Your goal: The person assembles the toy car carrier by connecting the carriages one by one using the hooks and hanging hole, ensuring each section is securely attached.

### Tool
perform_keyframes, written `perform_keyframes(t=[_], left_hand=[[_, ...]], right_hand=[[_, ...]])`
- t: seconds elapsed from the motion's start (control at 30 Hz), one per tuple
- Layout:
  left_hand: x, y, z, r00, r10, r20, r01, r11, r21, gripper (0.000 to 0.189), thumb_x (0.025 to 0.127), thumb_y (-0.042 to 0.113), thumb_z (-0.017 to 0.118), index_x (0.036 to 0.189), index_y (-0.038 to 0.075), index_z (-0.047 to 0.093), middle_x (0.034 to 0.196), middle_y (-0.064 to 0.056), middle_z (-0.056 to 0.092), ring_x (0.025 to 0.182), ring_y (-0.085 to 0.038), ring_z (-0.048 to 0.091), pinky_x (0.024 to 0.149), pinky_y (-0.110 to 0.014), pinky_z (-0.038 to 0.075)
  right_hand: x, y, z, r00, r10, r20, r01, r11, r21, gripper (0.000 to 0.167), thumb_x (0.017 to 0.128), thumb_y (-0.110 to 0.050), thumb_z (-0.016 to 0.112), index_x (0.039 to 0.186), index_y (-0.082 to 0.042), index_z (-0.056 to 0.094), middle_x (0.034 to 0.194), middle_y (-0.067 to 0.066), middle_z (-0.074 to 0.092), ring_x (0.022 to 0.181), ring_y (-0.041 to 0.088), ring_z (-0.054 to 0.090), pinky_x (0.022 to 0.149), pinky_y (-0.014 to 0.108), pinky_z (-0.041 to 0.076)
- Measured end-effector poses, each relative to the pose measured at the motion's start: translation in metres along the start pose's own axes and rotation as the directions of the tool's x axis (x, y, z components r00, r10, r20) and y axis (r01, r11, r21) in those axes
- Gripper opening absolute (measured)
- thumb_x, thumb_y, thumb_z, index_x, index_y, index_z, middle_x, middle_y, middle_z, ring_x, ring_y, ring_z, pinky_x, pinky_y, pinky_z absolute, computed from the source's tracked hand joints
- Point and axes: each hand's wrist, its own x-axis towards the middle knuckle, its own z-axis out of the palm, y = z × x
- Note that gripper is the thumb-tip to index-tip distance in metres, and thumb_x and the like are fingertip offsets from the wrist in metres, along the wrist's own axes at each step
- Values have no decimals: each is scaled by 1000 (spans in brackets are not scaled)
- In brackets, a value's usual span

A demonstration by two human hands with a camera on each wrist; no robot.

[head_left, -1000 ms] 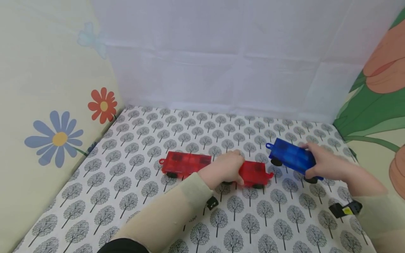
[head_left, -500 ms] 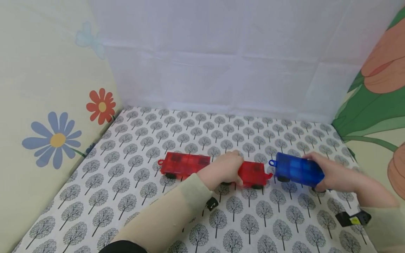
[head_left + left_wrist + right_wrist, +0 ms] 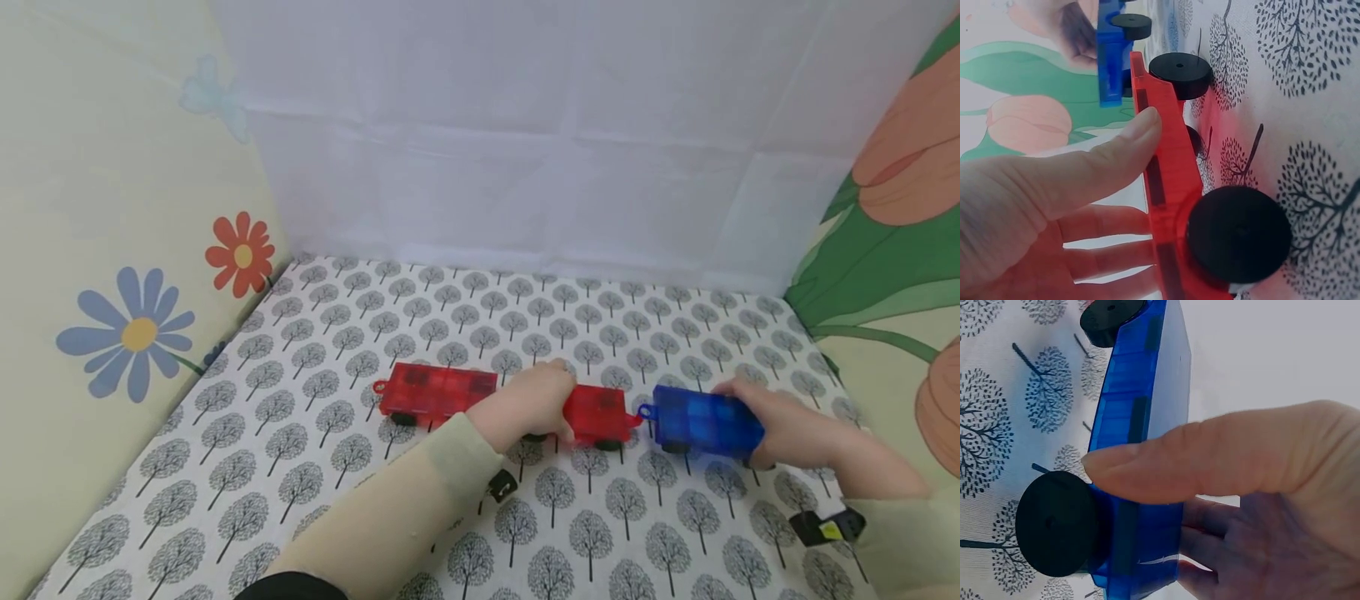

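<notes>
My left hand grips a see-through red toy train car with black wheels, thumb on its near side and fingers on the far side. A small hook sticks out of its right end. To its left stands another red train car with a ring at its left end; my hand and wrist hide where the two meet. My right hand holds a blue train car by its right end, thumb along the side above a wheel. The blue car's ring overlaps the red hook in the head view.
A white cloth printed with grey trees covers the table. Behind it hangs a white sheet, and flower-patterned walls flank both sides. Dark wrist devices sit near my sleeves.
My right hand has brought the blue car toward me and levelled it in line with the red cars, its ring now at the hook. My left hand stays in place on the red car.
</notes>
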Motion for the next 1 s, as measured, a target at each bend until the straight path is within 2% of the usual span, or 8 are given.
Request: perform_keyframes(t=[0.17,0.4,0.73,1.0], left_hand=[[-1,0,0,1000,-15,3,15,1000,-8,54,65,30,93,109,10,69,97,2,56,80,-12,54,73,-28,48],[0,0,-1,1000,-6,-2,6,1000,-2,54,65,31,93,109,10,69,97,2,55,80,-12,54,72,-28,48],[-1,-1,-3,1000,-3,-4,3,1000,-14,47,66,29,93,103,12,69,96,2,55,79,-13,53,70,-28,47],[-2,-1,1,1000,-6,2,6,1000,-9,46,68,30,92,104,12,69,98,1,55,80,-13,53,71,-29,48]], right_hand=[[2,2,5,1000,23,5,-23,1000,-4,95,54,9,83,137,-2,39,136,33,42,111,55,49,75,58,52],[4,0,8,999,31,9,-31,1000,-5,96,55,6,85,138,-2,39,137,34,41,114,55,47,81,64,49],[7,1,9,999,31,23,-32,999,21,96,53,8,84,137,-3,40,138,33,41,114,53,47,77,56,51],[7,8,18,999,38,35,-41,995,91,98,50,11,82,138,-2,40,138,34,40,114,52,47,78,56,50]])
